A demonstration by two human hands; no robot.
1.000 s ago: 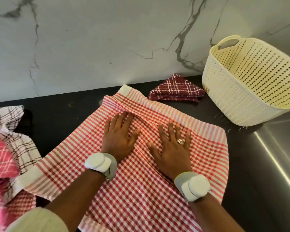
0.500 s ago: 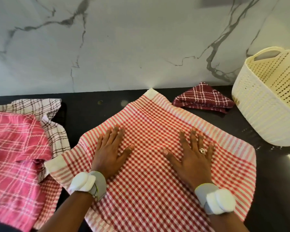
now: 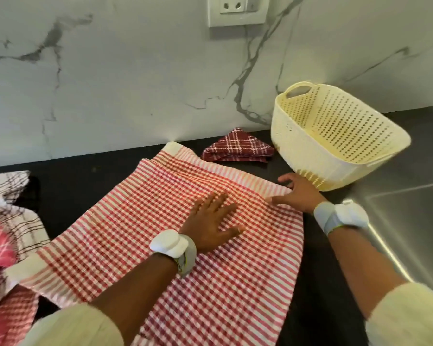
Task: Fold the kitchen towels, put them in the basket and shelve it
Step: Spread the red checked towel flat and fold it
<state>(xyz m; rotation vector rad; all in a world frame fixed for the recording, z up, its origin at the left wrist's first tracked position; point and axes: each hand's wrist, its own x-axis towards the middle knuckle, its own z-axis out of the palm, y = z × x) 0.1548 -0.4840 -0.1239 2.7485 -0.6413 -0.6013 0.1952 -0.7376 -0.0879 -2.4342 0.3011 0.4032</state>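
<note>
A red-and-white checked towel point(image 3: 140, 221) lies spread on the dark counter point(image 3: 68, 176). My left hand point(image 3: 211, 222) presses flat on its middle with straight fingers. My right hand point(image 3: 296, 193) is at the towel's right corner, with the corner between thumb and fingers. A folded dark red towel point(image 3: 238, 147) lies by the wall. Just right of it stands a cream perforated basket point(image 3: 295, 143), tilted and holding nothing that I can see. Several unfolded towels point(image 3: 8, 221), pink and black-checked, are heaped at the left edge.
A marble wall point(image 3: 135, 83) with a socket plate point(image 3: 236, 10) backs the counter. A steel sink drainboard point(image 3: 410, 221) runs along the right, next to the basket. The checked towel hangs over the counter's near edge.
My right hand slid from the towel's middle out to its right corner and took hold of it. My left hand moved right toward the centre. The view shifted, showing the whole basket.
</note>
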